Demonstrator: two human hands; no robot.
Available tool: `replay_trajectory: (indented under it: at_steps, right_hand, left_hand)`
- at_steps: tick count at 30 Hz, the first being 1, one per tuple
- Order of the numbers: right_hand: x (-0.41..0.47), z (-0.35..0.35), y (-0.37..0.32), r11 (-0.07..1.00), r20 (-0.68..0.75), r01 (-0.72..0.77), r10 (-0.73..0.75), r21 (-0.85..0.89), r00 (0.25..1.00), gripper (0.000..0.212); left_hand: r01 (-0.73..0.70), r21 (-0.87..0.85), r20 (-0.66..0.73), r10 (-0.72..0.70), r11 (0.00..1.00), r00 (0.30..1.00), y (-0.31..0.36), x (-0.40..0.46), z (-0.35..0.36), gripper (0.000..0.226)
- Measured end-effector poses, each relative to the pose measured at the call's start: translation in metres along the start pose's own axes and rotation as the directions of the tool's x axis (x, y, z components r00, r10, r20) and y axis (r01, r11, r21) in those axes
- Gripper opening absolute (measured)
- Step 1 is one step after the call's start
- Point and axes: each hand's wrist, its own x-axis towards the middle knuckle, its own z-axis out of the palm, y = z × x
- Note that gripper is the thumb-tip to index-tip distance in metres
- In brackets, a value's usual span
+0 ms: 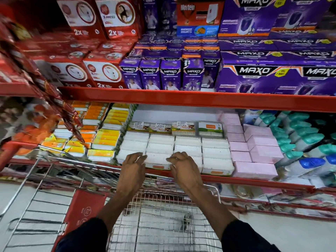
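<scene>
Head view: picking is judged barely begun. One lower shelf [236, 179] carries white swab packs [214, 153] in four flat columns, with four more upright behind. One wire cart [163, 224] stands below the shelf, no pack visible inside. Two hands, left hand [132, 170] and right hand [185, 170], hover at the shelf's front edge. Each grip is released with fingers spread; whether they touch the packs cannot be told.

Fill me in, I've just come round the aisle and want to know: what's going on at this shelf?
A person is leaning over a wire shopping cart at a store shelf. The left hand and right hand both reach for the front row of white swab packs, which sit between yellow and orange packs and pink boxes. The fingers are loosely spread over the packs and neither hand grips one yet; whether the fingertips touch is unclear.
</scene>
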Motion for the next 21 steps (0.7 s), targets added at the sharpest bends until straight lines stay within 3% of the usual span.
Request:
replay_trajectory:
  at_steps: [5,11,14,21]
  right_hand:
    - [0.018,0.023,-0.021,0.991,0.088,0.060,-0.050,-0.116,0.995,0.041]
    - [0.022,0.033,-0.026,0.966,0.068,0.005,0.013,-0.257,0.998,0.043]
    - [0.014,0.039,-0.028,0.959,0.033,0.036,-0.028,-0.281,0.999,0.036]
    - [-0.014,0.062,-0.026,0.944,0.158,0.131,-0.086,-0.303,0.984,0.060]
  left_hand:
    - [-0.014,0.009,0.000,0.014,1.000,1.000,-0.026,0.001,-0.002,0.037]
    - [-0.061,0.002,0.033,0.061,0.998,0.998,-0.036,0.000,0.005,0.035]
    - [-0.108,0.024,0.022,0.108,0.994,0.994,-0.042,-0.006,0.006,0.037]
    - [-0.233,0.059,0.124,0.224,0.971,0.967,-0.068,-0.027,0.024,0.060]
